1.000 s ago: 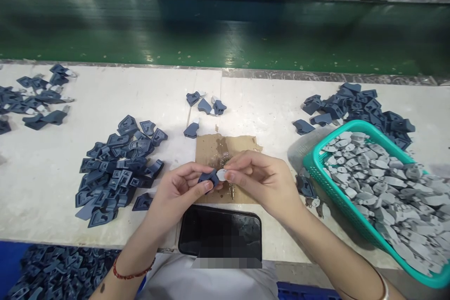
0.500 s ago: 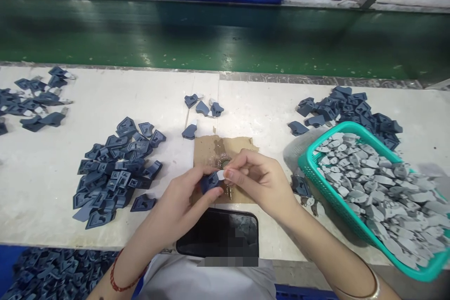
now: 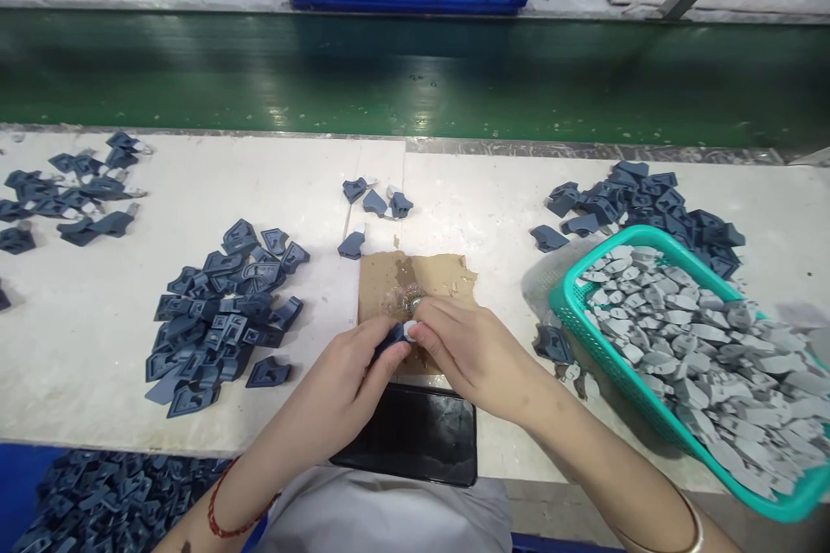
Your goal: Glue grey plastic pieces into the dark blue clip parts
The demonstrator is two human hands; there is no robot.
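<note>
Over a piece of brown cardboard (image 3: 447, 276) my two hands meet. My left hand (image 3: 363, 363) is closed on a dark blue plastic part (image 3: 387, 339), mostly covered by the fingers. The fingers of my right hand (image 3: 460, 350) pinch a small light grey piece (image 3: 411, 330) at the right end of the blue part. A small round metallic item (image 3: 413, 304) lies on the cardboard just beyond my fingertips. A black phone (image 3: 421, 436) rests on the table below my hands.
Blue parts lie in a pile (image 3: 226, 320) at left and another (image 3: 641, 199) at back right. Several blue parts with grey pieces sit at far left (image 3: 84, 190) and behind the cardboard. A green basket (image 3: 622, 363) of grey pieces stands right. Beyond runs a green belt (image 3: 415, 78).
My right hand has turned slightly, its fingers more curled and closer around the grey piece. The blue part is now more hidden between my hands. The camera view has shifted a little.
</note>
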